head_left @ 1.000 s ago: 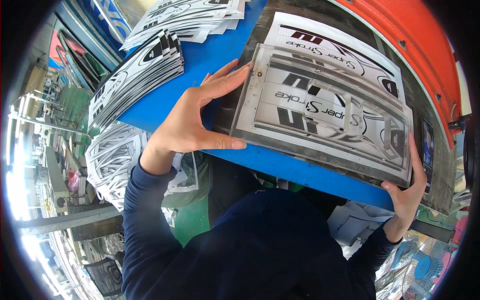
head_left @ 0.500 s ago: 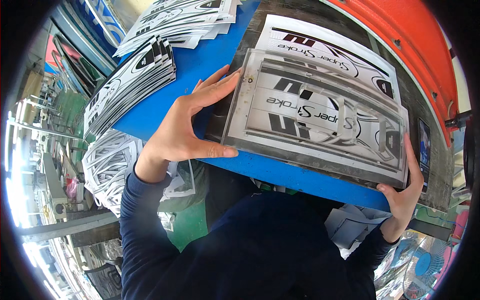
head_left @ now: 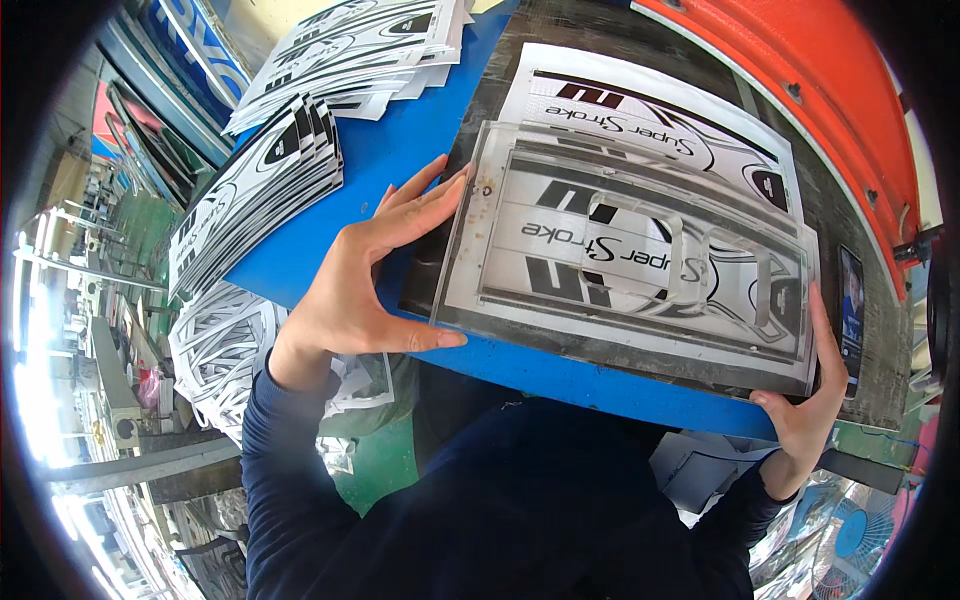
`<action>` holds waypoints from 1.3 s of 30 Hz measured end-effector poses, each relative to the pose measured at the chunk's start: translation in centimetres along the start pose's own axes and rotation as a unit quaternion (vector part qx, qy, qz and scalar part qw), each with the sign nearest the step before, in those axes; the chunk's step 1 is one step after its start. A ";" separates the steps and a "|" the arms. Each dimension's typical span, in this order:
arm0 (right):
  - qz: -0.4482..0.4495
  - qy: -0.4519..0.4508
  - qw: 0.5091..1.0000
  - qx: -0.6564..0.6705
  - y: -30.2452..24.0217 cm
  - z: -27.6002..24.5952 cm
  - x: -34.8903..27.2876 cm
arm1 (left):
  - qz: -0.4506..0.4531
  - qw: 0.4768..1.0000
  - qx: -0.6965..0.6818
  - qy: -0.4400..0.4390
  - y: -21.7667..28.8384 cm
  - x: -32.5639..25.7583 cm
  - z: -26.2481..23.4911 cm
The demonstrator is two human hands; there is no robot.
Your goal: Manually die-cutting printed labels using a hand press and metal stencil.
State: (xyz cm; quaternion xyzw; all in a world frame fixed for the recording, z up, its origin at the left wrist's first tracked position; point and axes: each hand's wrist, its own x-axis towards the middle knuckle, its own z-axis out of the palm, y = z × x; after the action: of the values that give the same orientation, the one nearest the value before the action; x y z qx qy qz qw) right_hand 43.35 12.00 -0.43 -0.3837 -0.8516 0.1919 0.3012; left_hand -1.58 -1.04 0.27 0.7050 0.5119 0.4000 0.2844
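Fingers of left hand spread, thumb and fingertips pressing left edge of clear plastic frame. Right hand grips its right corner, fingers curled. Frame lies on printed sheet, blue table.

A blue table carries the work. On its right half lies a dark mat, and on that mat rests a white printed sheet with a clear plastic template laid over its near part. At the far left lie two stacks of black-and-white printed sheets: a fanned stack and, farther off, a flatter pile.
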 end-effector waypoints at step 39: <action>-0.006 0.026 0.997 -0.067 -1.8 -0.3 0.0 | -0.053 0.997 -0.047 0.041 -0.9 0.5 0.9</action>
State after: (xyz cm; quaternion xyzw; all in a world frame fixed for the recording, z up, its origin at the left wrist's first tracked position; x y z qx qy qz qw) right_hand 42.60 10.90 0.80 -0.4027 -0.8569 0.1221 0.2978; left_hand -1.17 -0.23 -0.80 0.6456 0.5403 0.4369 0.3168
